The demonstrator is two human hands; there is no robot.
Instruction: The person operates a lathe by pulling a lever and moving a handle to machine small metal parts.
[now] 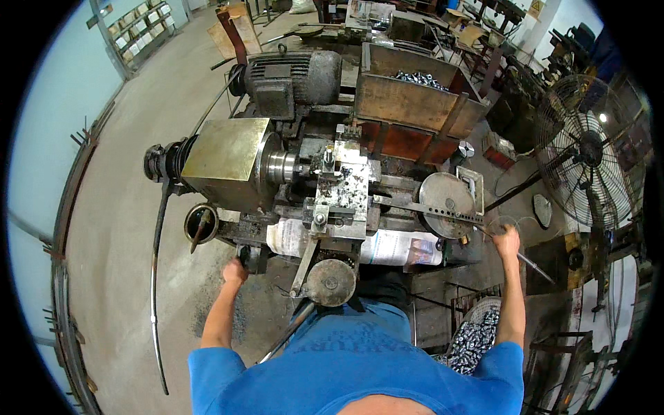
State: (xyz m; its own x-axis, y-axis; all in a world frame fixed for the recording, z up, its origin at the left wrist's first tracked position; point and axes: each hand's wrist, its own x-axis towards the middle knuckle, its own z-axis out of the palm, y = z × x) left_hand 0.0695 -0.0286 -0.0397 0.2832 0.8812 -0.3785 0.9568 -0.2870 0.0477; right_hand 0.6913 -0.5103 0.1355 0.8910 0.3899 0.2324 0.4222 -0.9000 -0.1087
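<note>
My left hand [235,271] is closed at a dark round machine part [253,257] at the lathe's front left; what its fingers grip is hidden. Out to the right, my right hand [507,242] is curled around a metal rod [536,268], near the end of a perforated flat bar [429,208]. This bar crosses a round metal plate [453,190]. Between my hands stands the small lathe, with its brass-coloured headstock cover [227,153], bright spindle [281,167] and greasy tool slide [344,187]. A second round plate [331,283] sits close to my body.
Behind the lathe are an electric motor [294,79] and a metal bin [408,104] of small shiny parts. A basket [477,315] of similar parts stands by my right arm. A pedestal fan [588,149] is at right; a pot [201,223] hangs at left. Printed paper [398,247] lies along the front.
</note>
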